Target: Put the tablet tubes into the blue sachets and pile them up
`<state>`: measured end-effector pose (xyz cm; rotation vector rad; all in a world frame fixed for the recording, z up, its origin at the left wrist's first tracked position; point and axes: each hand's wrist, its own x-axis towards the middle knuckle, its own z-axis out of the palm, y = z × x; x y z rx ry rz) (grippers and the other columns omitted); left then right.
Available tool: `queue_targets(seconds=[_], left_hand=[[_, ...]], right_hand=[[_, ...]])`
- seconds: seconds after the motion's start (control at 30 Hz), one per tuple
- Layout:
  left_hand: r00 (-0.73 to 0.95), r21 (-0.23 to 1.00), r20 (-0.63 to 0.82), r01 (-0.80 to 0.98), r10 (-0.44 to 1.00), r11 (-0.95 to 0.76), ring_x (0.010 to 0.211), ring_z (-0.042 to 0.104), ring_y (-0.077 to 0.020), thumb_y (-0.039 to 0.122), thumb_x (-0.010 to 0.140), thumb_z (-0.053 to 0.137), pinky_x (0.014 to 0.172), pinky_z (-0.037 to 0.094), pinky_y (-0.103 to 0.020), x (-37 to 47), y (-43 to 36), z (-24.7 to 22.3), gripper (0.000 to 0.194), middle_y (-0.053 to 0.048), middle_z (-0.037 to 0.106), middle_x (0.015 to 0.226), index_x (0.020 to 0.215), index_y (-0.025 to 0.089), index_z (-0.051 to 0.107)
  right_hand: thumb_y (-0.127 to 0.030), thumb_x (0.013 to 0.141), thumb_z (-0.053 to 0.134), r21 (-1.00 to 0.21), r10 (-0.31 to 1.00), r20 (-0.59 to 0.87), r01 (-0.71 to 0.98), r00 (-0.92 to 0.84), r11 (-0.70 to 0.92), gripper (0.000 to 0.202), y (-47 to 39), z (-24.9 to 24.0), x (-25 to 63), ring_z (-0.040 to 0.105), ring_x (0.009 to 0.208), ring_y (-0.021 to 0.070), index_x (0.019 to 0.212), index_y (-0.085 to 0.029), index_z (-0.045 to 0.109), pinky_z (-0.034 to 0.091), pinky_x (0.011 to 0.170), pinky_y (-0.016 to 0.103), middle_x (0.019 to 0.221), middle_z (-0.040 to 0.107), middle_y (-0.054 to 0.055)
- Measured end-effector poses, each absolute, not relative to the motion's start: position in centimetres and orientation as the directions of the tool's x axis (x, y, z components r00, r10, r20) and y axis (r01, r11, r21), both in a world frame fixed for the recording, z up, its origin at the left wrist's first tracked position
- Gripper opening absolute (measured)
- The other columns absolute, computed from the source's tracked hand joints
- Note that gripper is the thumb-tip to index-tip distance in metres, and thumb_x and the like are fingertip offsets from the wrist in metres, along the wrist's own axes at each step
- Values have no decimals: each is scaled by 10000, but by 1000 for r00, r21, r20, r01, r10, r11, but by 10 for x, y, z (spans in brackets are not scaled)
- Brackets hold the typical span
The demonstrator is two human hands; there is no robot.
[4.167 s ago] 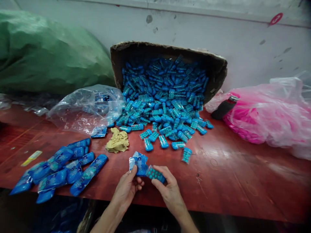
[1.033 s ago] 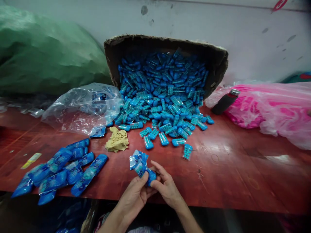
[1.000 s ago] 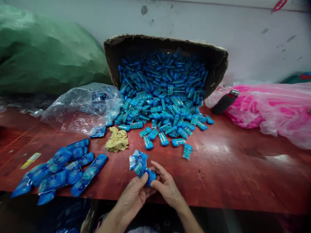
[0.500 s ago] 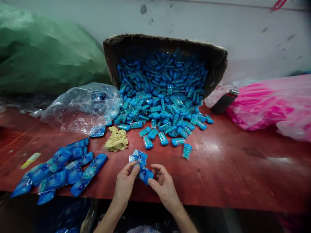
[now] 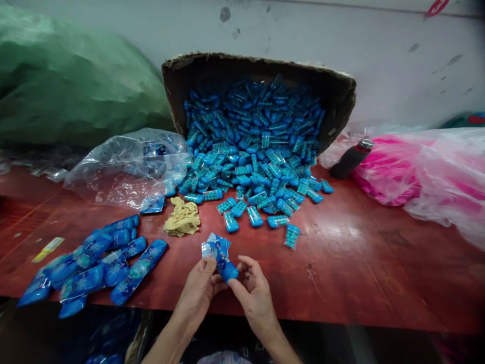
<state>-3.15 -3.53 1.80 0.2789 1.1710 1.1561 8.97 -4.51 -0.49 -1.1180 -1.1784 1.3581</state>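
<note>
Low over the table's front edge, my left hand [image 5: 200,285] pinches a blue printed plastic packet [image 5: 224,264] near its upper end. My right hand [image 5: 256,293] has its thumb and curled fingers around the packet's lower, rounder end. Just beyond my fingertips lie flat blue-and-white printed sleeves [image 5: 223,243], partly covered by the packet. To the left is a pile of filled blue packets [image 5: 91,268]. Farther back, many small clear containers with blue ends and blue beads [image 5: 257,167] spill from a tipped cardboard box [image 5: 343,101].
A crumpled yellow cloth [image 5: 182,218] lies beyond my left hand, beside a clear plastic bag [image 5: 109,167] holding blue sleeves. A yellow-and-white strip [image 5: 48,249] is far left. A dark bottle [image 5: 350,159] leans by pink bags [image 5: 394,169] at right. A large green bag [image 5: 76,81] stands back left.
My left hand has turned a little, its fingers now lower under the packet. The packet's lower end sits deeper in my right hand. The pink bags at right have shifted shape.
</note>
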Motion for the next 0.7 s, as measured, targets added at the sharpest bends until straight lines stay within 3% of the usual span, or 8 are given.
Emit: queue_targets(seconds=[0.13,0.2,0.4,0.47,0.7], left_hand=[[85,612,-604,-587,793,529,628,600,-125,285,691,651,644,473,-250,-34,-38,23,171,-22,648,670,781,143,617],[148,593,-593,-584,791,554,634,604,-118,244,721,625,652,475,-244,-39,-38,22,137,-31,659,699,808,139,628],[349,498,-520,-618,780,608,722,637,-152,212,750,591,645,488,-252,-47,-41,20,187,-60,688,778,918,148,645],[356,489,-499,-637,790,596,717,642,-155,208,730,615,660,489,-253,-45,-43,20,199,-59,693,767,916,146,653],[178,489,-572,-709,800,507,672,639,-131,248,702,649,644,482,-211,-25,-50,20,159,-29,690,677,825,149,673]], right_hand=[[-149,726,608,-991,987,72,98,-143,86,411,-45,2,97,550,854,169,1115,-260,538,443,831,319,930,579,18],[-181,714,649,-988,983,93,110,-161,112,475,-44,5,101,534,932,187,1159,-286,520,405,898,348,988,575,21],[-293,632,748,-972,918,30,-227,-396,-66,702,-35,2,108,491,1098,221,1253,-344,424,392,936,361,1193,521,16],[-295,634,747,-948,900,15,-292,-436,-126,697,-34,0,108,500,1091,219,1252,-346,427,406,919,356,1197,528,13],[-155,637,708,-949,925,-89,-250,-368,-191,643,-36,4,103,563,927,172,1215,-327,486,436,864,320,1105,573,-10]])
